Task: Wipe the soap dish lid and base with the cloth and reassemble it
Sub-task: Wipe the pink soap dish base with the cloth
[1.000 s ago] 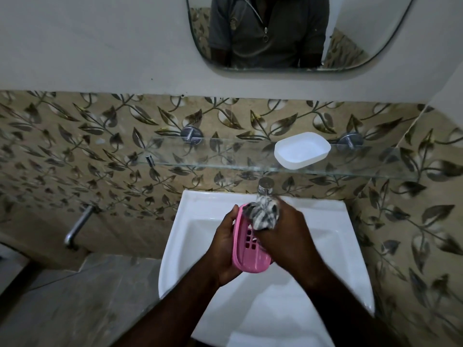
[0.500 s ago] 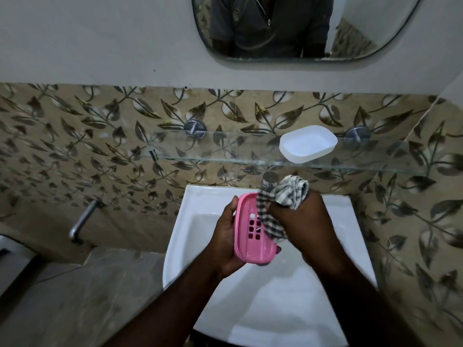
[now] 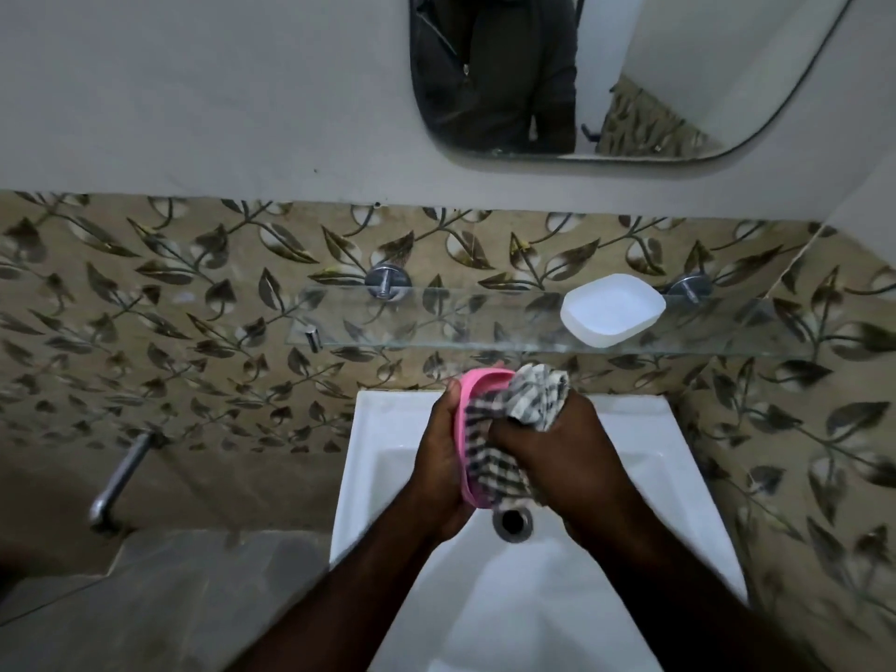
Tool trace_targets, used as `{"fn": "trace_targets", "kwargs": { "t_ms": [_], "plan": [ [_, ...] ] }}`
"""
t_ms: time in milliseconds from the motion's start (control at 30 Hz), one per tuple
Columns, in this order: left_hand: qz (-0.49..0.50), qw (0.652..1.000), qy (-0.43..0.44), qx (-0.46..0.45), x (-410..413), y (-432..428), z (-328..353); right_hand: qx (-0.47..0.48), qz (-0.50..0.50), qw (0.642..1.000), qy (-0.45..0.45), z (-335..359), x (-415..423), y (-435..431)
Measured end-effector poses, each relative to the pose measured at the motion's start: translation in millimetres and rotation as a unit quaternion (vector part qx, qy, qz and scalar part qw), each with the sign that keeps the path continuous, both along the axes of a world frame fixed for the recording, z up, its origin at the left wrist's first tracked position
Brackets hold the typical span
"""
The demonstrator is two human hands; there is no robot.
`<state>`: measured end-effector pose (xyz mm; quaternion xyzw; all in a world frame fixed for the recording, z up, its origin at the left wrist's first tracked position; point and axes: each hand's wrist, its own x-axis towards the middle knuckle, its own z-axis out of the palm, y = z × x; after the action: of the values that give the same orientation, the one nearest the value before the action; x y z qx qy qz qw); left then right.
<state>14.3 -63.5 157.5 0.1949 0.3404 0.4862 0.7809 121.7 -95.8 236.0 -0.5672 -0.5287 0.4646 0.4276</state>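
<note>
My left hand (image 3: 439,458) grips the pink plastic soap-dish tray (image 3: 477,380) on edge above the white ceramic basin (image 3: 388,477), toward its back edge. My right hand (image 3: 567,458), curled round the bunched black-and-white checked cloth (image 3: 538,392), presses it into the tray. The white oval plastic dish half (image 3: 612,308) sits near the right end of the glass shelf (image 3: 436,339), against leaf-patterned tiles (image 3: 194,308).

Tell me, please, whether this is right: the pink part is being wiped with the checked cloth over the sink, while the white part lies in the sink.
Not quite: the head view shows the white part on the glass shelf, not in the sink. The pink part is indeed being wiped with the checked cloth over the sink.
</note>
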Motion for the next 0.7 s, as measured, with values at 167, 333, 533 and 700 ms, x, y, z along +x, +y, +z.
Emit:
{"fn": "trace_targets", "kwargs": {
  "t_ms": [167, 333, 533, 700],
  "plan": [
    [0.028, 0.997, -0.065, 0.023, -11.2, 1.6, 3.7, 0.141, 0.043, 0.975, -0.168, -15.5, -22.5, -26.7],
    [-0.023, 0.998, -0.054, -0.009, -15.6, -3.9, 3.4, 0.15, 0.073, 0.92, -0.355, -44.2, -3.2, -44.9],
    [-0.004, 0.998, -0.064, 0.005, 0.6, -6.7, 20.5, 0.069, -0.026, 0.997, 0.011, -20.6, -12.5, -44.6],
    [-0.004, 0.994, -0.106, 0.0, 1.0, 11.2, 32.6, 0.331, 0.113, 0.873, -0.339, -34.7, 2.8, -46.4]
  ]
}}
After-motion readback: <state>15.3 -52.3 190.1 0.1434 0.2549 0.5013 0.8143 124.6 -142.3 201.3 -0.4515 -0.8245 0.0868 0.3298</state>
